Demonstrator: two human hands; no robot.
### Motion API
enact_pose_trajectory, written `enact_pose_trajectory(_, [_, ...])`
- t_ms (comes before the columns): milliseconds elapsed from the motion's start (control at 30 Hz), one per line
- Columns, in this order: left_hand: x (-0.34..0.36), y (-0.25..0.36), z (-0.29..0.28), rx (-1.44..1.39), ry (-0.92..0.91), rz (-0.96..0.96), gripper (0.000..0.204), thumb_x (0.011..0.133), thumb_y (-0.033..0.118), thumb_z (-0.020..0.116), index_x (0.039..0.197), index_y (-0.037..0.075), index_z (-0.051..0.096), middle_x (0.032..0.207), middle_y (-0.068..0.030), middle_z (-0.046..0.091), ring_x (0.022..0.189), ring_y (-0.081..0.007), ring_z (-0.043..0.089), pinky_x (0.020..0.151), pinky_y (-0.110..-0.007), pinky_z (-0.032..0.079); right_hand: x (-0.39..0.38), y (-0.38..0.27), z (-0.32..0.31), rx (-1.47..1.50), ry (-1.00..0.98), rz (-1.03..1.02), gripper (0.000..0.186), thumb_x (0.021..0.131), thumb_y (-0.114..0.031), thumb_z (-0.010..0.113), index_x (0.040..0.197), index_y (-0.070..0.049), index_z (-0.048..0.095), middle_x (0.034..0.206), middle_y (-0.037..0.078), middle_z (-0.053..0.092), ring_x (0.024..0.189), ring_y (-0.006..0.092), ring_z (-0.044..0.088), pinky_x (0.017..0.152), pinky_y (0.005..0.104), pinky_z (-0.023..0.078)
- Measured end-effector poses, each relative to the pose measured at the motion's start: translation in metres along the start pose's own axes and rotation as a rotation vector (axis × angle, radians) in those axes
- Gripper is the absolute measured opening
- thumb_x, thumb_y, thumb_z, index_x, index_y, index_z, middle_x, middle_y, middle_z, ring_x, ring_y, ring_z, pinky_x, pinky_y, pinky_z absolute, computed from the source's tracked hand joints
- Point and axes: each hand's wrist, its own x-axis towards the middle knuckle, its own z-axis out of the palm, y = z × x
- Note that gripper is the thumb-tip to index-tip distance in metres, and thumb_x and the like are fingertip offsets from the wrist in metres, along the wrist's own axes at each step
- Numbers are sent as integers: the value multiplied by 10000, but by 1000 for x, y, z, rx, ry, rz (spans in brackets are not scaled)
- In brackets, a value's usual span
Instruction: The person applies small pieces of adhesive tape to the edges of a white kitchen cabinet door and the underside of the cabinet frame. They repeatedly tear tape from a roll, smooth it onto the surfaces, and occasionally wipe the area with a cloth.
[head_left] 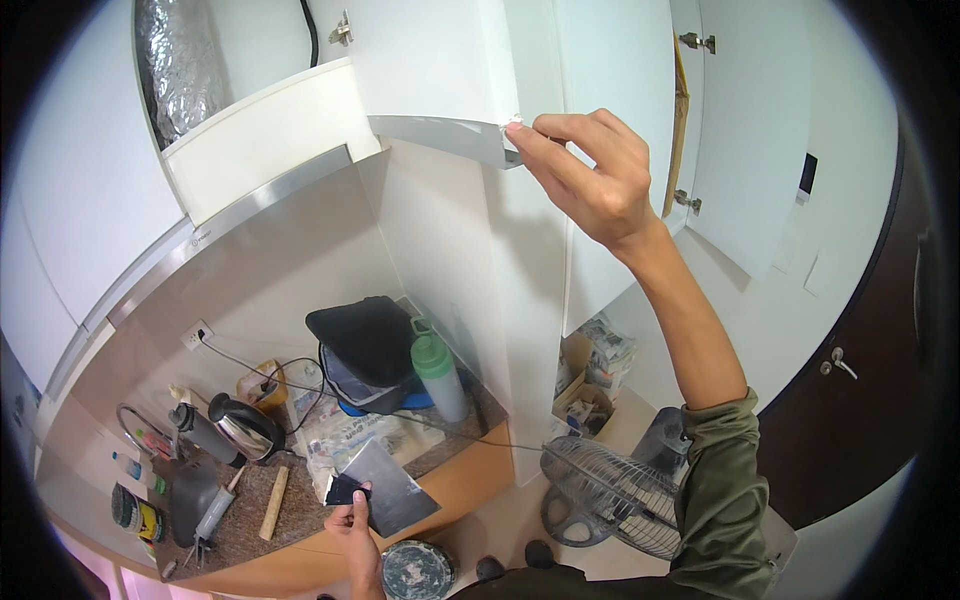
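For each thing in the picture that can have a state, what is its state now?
Cabinet door: swung open, right hand pressing white filler on its lower corner.
Putty knife: held flat in left hand.
Kettle: lid shut.
Green-capped bottle: upright, capped.
Fan: on the floor.
Dark door: closed.

Cabinet door (440, 70): white, flat-fronted, hung open overhead, its grey lower edge tilted; the right hand (590, 180) pinched its lower corner, where white filler (514, 122) showed. Putty knife (385, 485): broad grey metal blade with a dark handle, held by the left hand (352, 520) above the worktop's front edge.
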Motion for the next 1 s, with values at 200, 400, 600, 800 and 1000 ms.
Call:
enact_pose_trajectory(200, [-2, 2, -5, 40, 19, -49, 321, 997, 198, 708, 753, -11, 694, 921, -83, 767, 739, -43, 522, 663, -228, 389, 2, 6, 2, -63, -26, -109, 200, 766, -42, 790, 959, -10, 745, 861, 58, 719, 656, 134, 642, 537, 247, 490])
enact_pose_trajectory(400, [-1, -4, -3, -19, 50, 63, 317, 996, 198, 709, 766, -21, 701, 893, -82, 758, 692, -45, 491, 643, -230, 371, -3, 6, 6, 0, -21, -5, 209, 757, -10, 790, 944, -10, 697, 871, 66, 685, 664, 141, 650, 542, 262, 521])
enact_pose_trajectory(600, [-1, -1, -10, 82, 69, -35, 284, 992, 209, 715, 864, -44, 740, 881, -63, 741, 746, -68, 540, 715, -242, 414, -17, 6, -8, 209, -75, 413, 60, 910, -17, 689, 962, 7, 670, 882, 85, 668, 617, 154, 646, 549, 276, 532])
enact_pose_trajectory(800, [-4, 3, 3, -50, 37, 45, 306, 990, 211, 718, 811, -36, 723, 825, -44, 717, 712, -55, 504, 658, -235, 378, -21, 2, -24, 657, -287, 760, 214, 962, -113, 627, 1114, 9, 715, 912, 79, 660, 596, 145, 597, 566, 270, 504])
enact_pose_trajectory(1000, [-8, 5, 8, -66, 8, 30, 307, 1001, 192, 701, 806, -45, 716, 890, -69, 745, 737, -55, 508, 664, -231, 369, -1, -2, -26, 549, -608, 675, 214, 908, -147, 666, 1077, -57, 763, 934, 68, 643, 682, 157, 613, 620, 296, 517])
